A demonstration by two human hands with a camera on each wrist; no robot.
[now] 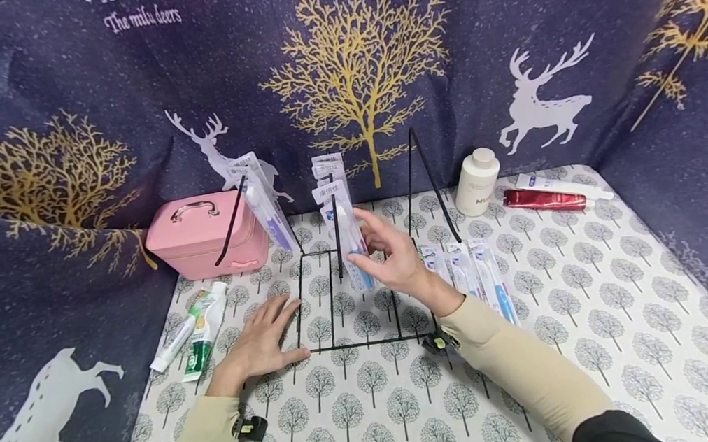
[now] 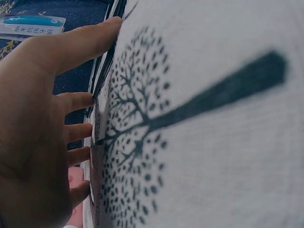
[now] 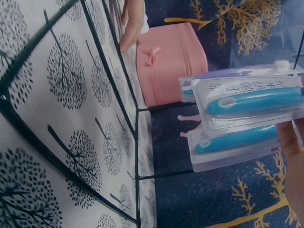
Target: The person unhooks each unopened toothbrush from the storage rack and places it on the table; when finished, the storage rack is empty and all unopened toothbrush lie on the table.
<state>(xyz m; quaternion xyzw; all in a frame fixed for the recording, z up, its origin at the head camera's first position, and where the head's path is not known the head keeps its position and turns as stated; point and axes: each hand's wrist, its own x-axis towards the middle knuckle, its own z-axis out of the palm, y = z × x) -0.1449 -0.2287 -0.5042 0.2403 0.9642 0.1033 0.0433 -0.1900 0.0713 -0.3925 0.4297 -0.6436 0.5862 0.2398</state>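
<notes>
My right hand [image 1: 398, 256] pinches a packaged toothbrush [image 1: 349, 239] between thumb and fingers, at the middle prong of a black wire rack [image 1: 365, 344]. More toothbrush packs stand behind it on that prong. In the right wrist view, the pack [image 3: 251, 104] shows a blue handle under clear plastic; only part of the right hand [image 3: 293, 178] appears. My left hand [image 1: 264, 345] rests by the rack's left side, fingers spread and holding nothing. Purple-handled toothbrush packs [image 1: 267, 211] hang from the left prong.
Several blue toothbrush packs [image 1: 492, 282] lie right of the rack, under the right forearm. A pink case [image 1: 204, 241] stands back left, toothpaste tubes [image 1: 202, 332] before it. Back right are a white bottle [image 1: 477, 183], a red tube [image 1: 544, 199] and a white tube [image 1: 569, 187].
</notes>
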